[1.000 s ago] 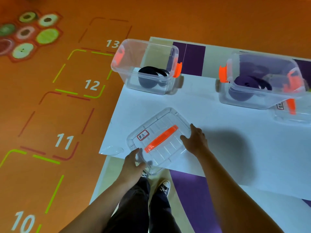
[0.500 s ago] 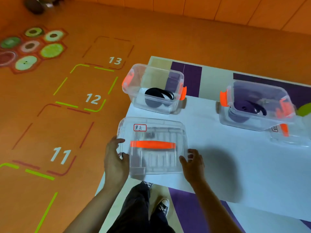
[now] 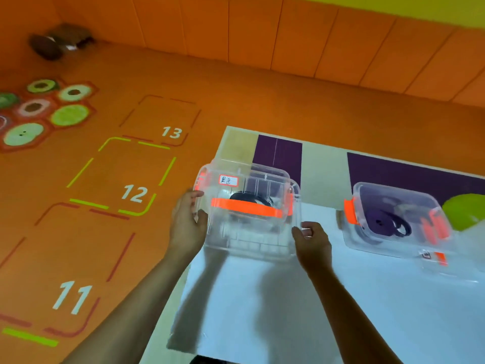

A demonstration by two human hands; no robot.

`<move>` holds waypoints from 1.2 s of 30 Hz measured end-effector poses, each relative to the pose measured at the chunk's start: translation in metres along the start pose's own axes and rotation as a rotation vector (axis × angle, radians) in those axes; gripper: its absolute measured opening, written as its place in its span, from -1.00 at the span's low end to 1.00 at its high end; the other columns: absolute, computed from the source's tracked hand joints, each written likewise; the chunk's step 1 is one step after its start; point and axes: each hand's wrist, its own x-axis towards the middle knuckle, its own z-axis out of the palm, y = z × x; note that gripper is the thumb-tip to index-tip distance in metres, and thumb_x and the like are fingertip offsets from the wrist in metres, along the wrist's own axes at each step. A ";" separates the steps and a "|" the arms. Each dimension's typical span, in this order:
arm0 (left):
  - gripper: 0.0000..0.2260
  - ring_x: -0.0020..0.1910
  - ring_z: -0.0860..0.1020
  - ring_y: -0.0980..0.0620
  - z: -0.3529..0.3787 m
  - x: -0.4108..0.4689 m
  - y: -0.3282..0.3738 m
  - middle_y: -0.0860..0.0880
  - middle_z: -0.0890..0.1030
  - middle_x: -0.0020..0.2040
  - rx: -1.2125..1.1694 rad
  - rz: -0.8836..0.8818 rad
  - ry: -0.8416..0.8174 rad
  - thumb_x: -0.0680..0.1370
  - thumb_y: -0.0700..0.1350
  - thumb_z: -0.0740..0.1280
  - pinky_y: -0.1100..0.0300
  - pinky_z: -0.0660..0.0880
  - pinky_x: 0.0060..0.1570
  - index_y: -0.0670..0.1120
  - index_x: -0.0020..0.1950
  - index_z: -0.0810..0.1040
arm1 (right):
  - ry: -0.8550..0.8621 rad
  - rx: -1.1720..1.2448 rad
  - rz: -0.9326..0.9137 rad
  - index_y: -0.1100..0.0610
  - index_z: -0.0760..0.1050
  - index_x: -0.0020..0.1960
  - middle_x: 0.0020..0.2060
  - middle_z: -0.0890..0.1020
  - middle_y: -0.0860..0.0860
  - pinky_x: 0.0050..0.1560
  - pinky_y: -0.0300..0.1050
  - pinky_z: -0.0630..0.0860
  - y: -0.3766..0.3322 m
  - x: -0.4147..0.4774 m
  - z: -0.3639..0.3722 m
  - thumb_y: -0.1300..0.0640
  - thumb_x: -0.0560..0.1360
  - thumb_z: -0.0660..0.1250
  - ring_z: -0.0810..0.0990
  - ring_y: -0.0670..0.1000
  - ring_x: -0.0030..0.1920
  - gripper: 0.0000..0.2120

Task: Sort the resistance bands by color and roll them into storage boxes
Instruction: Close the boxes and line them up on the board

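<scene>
At the counter's [image 3: 288,311] far left corner, the left hand [image 3: 187,224] and right hand [image 3: 312,243] grip opposite sides of a clear lid [image 3: 246,210] over the box [image 3: 270,172] holding the rolled black band [image 3: 246,198]; lowered crooked, it could miss the rim or nudge the box off the edge.

A single head-worn camera looks forward and steeply down through a wide-angle lens that bows straight edges. The clear lid [image 3: 246,210] sits near the middle of the frame, close to the lens. Both forearms rise from the bottom edge to it, the left hand [image 3: 186,222] on its left side and the right hand [image 3: 312,243] at its near right corner. Right of the lid, a second clear box [image 3: 380,189] nears the frame edge. Left of the lid spreads the orange floor [image 3: 78,245]. Beyond it, wall panels [image 3: 288,35] fill the top.
</scene>
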 end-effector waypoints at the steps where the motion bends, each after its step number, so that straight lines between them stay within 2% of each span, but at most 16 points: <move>1: -0.60 0.23 0.52 -0.15 0.002 0.013 -0.005 0.03 0.51 0.30 0.030 0.011 -0.009 0.53 -0.33 0.24 -0.22 0.53 0.14 0.04 0.29 0.47 | -0.014 -0.011 0.010 0.15 0.54 0.23 0.03 0.66 0.10 0.12 -0.05 0.47 -0.006 0.008 0.005 0.10 0.56 0.39 0.60 0.15 0.10 -0.73; 4: -0.62 0.27 0.49 -0.22 0.013 0.054 -0.019 -0.09 0.53 0.35 0.134 0.034 -0.055 0.51 -0.25 0.19 -0.15 0.47 0.25 -0.07 0.30 0.50 | -0.017 -0.070 0.031 0.18 0.55 0.25 0.08 0.68 0.11 0.19 -0.01 0.48 -0.017 0.038 0.023 0.12 0.55 0.36 0.60 0.16 0.15 -0.70; 6: -0.65 0.25 0.47 -0.26 0.022 0.075 -0.027 -0.09 0.53 0.38 0.197 0.007 -0.100 0.56 -0.31 0.22 -0.02 0.40 0.22 -0.09 0.32 0.50 | -0.003 -0.114 0.024 0.19 0.55 0.26 0.09 0.67 0.13 0.18 0.01 0.48 -0.020 0.053 0.033 0.13 0.54 0.35 0.58 0.18 0.17 -0.69; 8: -0.63 0.19 0.49 -0.29 0.032 0.093 -0.037 -0.07 0.55 0.38 0.219 -0.023 -0.145 0.57 -0.35 0.27 -0.01 0.40 0.20 -0.06 0.33 0.50 | 0.004 -0.137 0.025 0.21 0.54 0.30 0.10 0.67 0.15 0.18 0.01 0.48 -0.021 0.066 0.041 0.16 0.55 0.35 0.57 0.19 0.19 -0.66; 11: -0.61 0.08 0.50 -0.32 0.044 0.111 -0.047 -0.12 0.62 0.15 0.219 -0.082 -0.185 0.57 -0.32 0.28 -0.02 0.44 0.09 -0.03 0.36 0.48 | -0.007 -0.187 0.021 0.23 0.53 0.31 0.11 0.67 0.17 0.19 0.02 0.47 -0.020 0.079 0.048 0.16 0.56 0.35 0.57 0.20 0.20 -0.66; 13: -0.60 0.15 0.44 -0.29 0.049 0.114 -0.048 -0.13 0.59 0.05 0.225 -0.115 -0.204 0.59 -0.31 0.26 0.01 0.38 0.09 -0.06 0.41 0.45 | -0.035 -0.220 0.031 0.21 0.53 0.32 0.12 0.67 0.17 0.18 0.02 0.49 -0.018 0.085 0.049 0.13 0.57 0.35 0.59 0.20 0.17 -0.66; 16: -0.57 0.26 0.40 -0.30 0.053 0.115 -0.048 -0.21 0.59 0.27 0.269 -0.106 -0.218 0.62 -0.32 0.23 -0.01 0.34 0.25 -0.15 0.49 0.40 | -0.090 -0.245 0.030 0.17 0.54 0.33 0.07 0.69 0.15 0.05 -0.07 0.49 -0.017 0.091 0.046 0.09 0.60 0.33 0.63 0.16 0.08 -0.66; 19: -0.55 0.35 0.37 -0.30 0.056 0.120 -0.051 -0.16 0.48 0.47 0.309 -0.087 -0.246 0.63 -0.32 0.21 -0.03 0.30 0.38 -0.17 0.54 0.36 | -0.119 -0.268 0.015 0.13 0.55 0.33 0.04 0.69 0.12 -0.03 -0.11 0.44 -0.018 0.095 0.042 0.05 0.61 0.31 0.63 0.13 0.04 -0.66; 23: -0.55 0.31 0.43 -0.29 0.058 0.121 -0.049 -0.12 0.48 0.47 0.362 -0.078 -0.247 0.64 -0.28 0.21 -0.10 0.37 0.34 -0.14 0.54 0.36 | -0.128 -0.342 -0.008 0.11 0.56 0.31 0.05 0.69 0.08 0.07 -0.01 0.55 -0.019 0.099 0.040 0.00 0.59 0.32 0.64 0.12 0.05 -0.66; 26: -0.55 0.30 0.44 -0.30 0.060 0.116 -0.045 -0.13 0.47 0.47 0.413 -0.073 -0.259 0.64 -0.24 0.20 -0.22 0.42 0.31 -0.13 0.54 0.31 | -0.101 -0.425 -0.085 0.13 0.57 0.28 0.04 0.67 0.08 0.12 0.03 0.56 -0.019 0.098 0.042 0.00 0.59 0.33 0.63 0.13 0.04 -0.67; 30: -0.50 0.38 0.44 -0.28 0.055 0.107 -0.068 -0.13 0.39 0.54 0.456 -0.055 -0.305 0.65 -0.03 -0.01 -0.20 0.37 0.37 -0.10 0.59 0.25 | -0.079 -0.465 -0.166 0.12 0.57 0.23 -0.02 0.64 0.07 0.13 0.09 0.56 -0.013 0.096 0.047 -0.03 0.59 0.33 0.63 0.14 0.02 -0.70; 33: -0.41 0.51 0.35 -0.18 0.054 0.101 -0.084 -0.10 0.34 0.58 0.387 -0.051 -0.316 0.65 0.12 -0.14 -0.13 0.29 0.45 -0.04 0.63 0.22 | -0.054 -0.484 -0.171 0.10 0.57 0.22 -0.01 0.62 0.07 0.14 0.10 0.55 -0.013 0.099 0.051 -0.05 0.60 0.32 0.61 0.15 0.03 -0.71; 36: -0.51 0.57 0.21 -0.24 0.058 0.105 -0.088 -0.18 0.23 0.61 0.341 -0.127 -0.253 0.68 0.05 0.04 -0.19 0.22 0.51 0.04 0.63 0.23 | -0.024 -0.482 -0.090 0.05 0.53 0.28 0.12 0.57 0.07 0.22 0.07 0.46 -0.015 0.102 0.055 -0.08 0.55 0.36 0.55 0.16 0.15 -0.64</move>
